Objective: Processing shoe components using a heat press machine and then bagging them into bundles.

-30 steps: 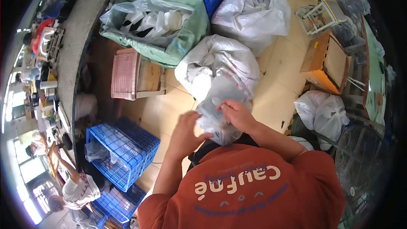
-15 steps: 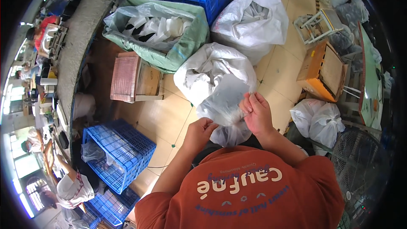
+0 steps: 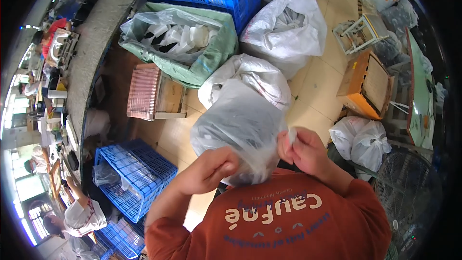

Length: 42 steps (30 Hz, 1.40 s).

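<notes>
A translucent plastic bag [image 3: 240,120], puffed out wide, is held up in front of my chest. My right hand [image 3: 306,151] pinches a gathered bit of its film at the right side. At the bag's lower left, my left hand [image 3: 211,169] is curled closed against the film, and its fingertips are partly hidden. The greyish contents look blurred through the plastic, so I cannot tell what they are. Just beyond the bag stands a white woven sack [image 3: 269,79] with its mouth loosely folded.
A green lined sack [image 3: 216,62] of white and black pieces stands beyond, beside a blue crate [image 3: 248,0] and another white sack [image 3: 308,38]. Left are a wooden box [image 3: 168,97], blue crates [image 3: 154,163] and a long bench [image 3: 89,53] with people. Tied bags [image 3: 368,139] and a fan [image 3: 409,197] are right.
The plastic bag has come up closer to me and swelled larger in view. My left hand has dropped lower and left, and my right hand has moved slightly lower and right.
</notes>
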### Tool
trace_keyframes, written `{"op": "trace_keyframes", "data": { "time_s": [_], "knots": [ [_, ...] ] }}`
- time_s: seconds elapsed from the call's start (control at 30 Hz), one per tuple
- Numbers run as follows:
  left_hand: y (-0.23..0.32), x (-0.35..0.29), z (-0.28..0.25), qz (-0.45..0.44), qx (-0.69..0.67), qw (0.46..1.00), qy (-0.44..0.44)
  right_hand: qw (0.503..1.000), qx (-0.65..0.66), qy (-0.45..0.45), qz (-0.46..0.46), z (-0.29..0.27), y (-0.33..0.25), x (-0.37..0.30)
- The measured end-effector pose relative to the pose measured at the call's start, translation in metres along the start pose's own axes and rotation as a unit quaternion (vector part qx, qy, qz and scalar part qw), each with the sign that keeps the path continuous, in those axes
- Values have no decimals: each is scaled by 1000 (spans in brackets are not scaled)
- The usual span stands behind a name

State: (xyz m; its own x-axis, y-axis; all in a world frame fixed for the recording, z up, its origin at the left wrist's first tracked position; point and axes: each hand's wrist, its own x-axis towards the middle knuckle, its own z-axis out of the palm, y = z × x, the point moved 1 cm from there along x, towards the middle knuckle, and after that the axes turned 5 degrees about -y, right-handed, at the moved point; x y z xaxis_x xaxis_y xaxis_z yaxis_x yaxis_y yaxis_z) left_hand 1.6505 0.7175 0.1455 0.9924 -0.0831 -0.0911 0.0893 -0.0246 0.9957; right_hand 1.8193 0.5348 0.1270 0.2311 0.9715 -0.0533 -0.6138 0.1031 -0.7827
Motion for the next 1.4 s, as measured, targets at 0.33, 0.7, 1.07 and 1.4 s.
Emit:
{"op": "trace_keyframes", "data": {
  "time_s": [0.33,0.7,1.07,1.4],
  "knots": [
    [5,-8,-10,-93,43,994,49,961,-268,39,-49,0,-5,-4],
    [63,81,19,198,477,856,32,936,-322,-116,-81,22,21,31],
    [30,62,-8,122,422,896,62,939,-333,82,6,13,9,32],
    [13,46,33,104,356,919,136,989,69,9,127,-19,15,35]
  ]
}}
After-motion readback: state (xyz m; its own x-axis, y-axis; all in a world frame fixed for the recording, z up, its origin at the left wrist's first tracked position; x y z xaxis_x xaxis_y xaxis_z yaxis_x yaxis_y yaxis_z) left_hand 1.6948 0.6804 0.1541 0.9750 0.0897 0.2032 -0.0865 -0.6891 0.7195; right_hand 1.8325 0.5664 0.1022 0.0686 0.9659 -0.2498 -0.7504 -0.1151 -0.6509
